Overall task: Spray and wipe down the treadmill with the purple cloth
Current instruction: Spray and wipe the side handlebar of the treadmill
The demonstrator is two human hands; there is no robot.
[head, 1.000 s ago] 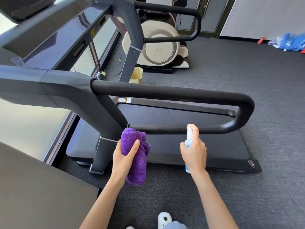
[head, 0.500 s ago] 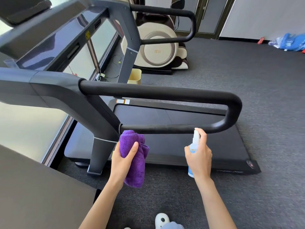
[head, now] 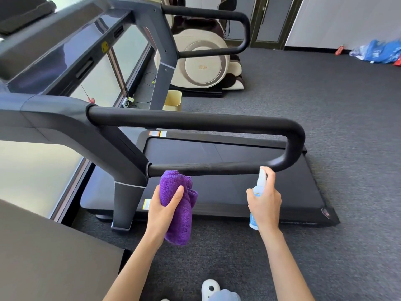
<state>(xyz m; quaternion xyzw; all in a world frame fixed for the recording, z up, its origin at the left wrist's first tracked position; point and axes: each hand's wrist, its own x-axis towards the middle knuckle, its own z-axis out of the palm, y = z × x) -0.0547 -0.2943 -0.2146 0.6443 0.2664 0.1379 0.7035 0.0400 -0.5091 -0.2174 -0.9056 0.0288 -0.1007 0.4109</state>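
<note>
left hand (head: pixel 161 210) grips cloth (head: pixel 179 205) | right hand (head: pixel 265 200) grips bottle (head: pixel 257 193) by rail (head: pixel 208 168) | risk: mist overshoots onto belt (head: pixel 217 153), slippery

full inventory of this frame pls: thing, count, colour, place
treadmill: 1, black and grey, centre, near handrail loop in front of both hands
purple cloth: 1, purple, bunched in the left hand, just under the lower rail
spray bottle: 1, white and pale blue, in the right hand, nozzle up by the lower rail
massage chair: 1, cream and brown, behind the treadmill
bin: 1, pale yellow, on the floor beyond the treadmill
blue bags: a heap, count unclear, far right by the wall
carpet: 1, dark grey, floor
shoe: 1 seen, white, bottom edge
left hand: 1, grips cloth
right hand: 1, grips bottle
</note>
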